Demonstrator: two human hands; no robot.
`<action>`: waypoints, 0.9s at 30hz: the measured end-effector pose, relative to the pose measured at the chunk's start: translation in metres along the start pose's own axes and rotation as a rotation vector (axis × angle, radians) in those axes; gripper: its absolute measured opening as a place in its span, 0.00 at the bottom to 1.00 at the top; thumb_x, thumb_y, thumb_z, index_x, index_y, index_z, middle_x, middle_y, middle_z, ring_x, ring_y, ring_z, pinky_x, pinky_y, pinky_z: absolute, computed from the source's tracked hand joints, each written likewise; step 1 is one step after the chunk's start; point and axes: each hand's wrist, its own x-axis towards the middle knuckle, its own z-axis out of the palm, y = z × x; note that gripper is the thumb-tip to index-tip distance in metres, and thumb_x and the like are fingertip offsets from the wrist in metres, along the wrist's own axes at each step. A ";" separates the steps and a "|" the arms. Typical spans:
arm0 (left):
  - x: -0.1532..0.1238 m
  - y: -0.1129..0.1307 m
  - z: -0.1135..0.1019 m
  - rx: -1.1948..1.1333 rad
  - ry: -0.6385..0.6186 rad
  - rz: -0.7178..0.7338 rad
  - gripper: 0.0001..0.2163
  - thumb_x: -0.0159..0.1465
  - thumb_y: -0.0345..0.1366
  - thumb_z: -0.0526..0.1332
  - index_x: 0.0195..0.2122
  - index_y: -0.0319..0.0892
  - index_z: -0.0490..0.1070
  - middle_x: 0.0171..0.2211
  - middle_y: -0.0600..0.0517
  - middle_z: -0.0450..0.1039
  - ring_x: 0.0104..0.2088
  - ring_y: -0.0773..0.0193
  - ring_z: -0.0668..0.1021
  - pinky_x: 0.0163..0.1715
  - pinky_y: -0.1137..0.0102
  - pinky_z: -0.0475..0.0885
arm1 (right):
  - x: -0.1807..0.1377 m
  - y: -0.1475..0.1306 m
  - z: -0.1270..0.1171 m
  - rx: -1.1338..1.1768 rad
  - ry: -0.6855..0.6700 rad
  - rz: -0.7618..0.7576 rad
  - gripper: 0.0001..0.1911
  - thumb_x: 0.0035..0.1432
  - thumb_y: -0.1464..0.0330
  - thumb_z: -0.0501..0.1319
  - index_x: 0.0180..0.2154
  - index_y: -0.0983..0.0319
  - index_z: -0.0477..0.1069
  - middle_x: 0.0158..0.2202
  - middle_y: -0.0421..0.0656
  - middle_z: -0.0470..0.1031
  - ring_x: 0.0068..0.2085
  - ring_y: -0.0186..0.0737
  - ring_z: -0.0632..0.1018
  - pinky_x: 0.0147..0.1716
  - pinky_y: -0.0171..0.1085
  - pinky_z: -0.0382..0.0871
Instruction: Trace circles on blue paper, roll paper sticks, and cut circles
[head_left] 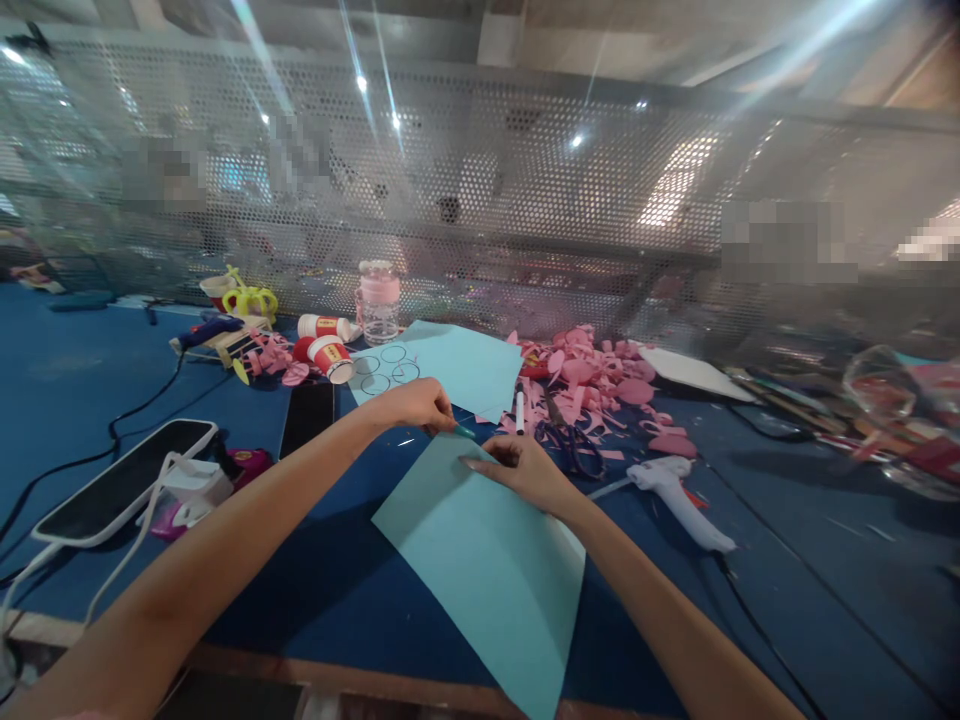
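Blue tabletop (300,580) under teal paper (495,570), perforated screen (495,180) behind, probably metal.

A: You're wearing the one camera on your head; it's looking forward and down.
B: Yes, from close above: your left hand (429,403) and right hand (531,470) are showing near mid-view.
A: The blue table (300,600) is spreading around them.
B: And the perforated screen (495,170) is standing farther off, crossing the upper view.
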 end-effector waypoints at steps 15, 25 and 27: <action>-0.004 -0.001 -0.016 0.522 0.132 0.083 0.05 0.49 0.34 0.65 0.24 0.38 0.76 0.18 0.54 0.69 0.23 0.68 0.69 0.23 0.75 0.58 | 0.018 0.013 0.063 -0.092 0.340 0.047 0.21 0.46 0.52 0.58 0.20 0.64 0.64 0.17 0.37 0.62 0.20 0.30 0.61 0.18 0.30 0.53; -0.001 -0.018 -0.008 0.428 0.266 0.152 0.07 0.53 0.37 0.62 0.25 0.39 0.76 0.17 0.55 0.68 0.22 0.69 0.67 0.26 0.75 0.57 | 0.023 0.021 0.063 0.035 0.247 0.012 0.21 0.45 0.51 0.59 0.19 0.62 0.62 0.15 0.36 0.59 0.19 0.29 0.59 0.16 0.31 0.53; -0.001 -0.019 -0.007 0.445 0.275 0.137 0.07 0.53 0.37 0.62 0.26 0.39 0.76 0.18 0.55 0.69 0.24 0.68 0.68 0.26 0.75 0.58 | 0.022 0.021 0.062 0.067 0.234 0.014 0.22 0.44 0.50 0.60 0.19 0.62 0.61 0.15 0.35 0.58 0.19 0.29 0.59 0.16 0.31 0.53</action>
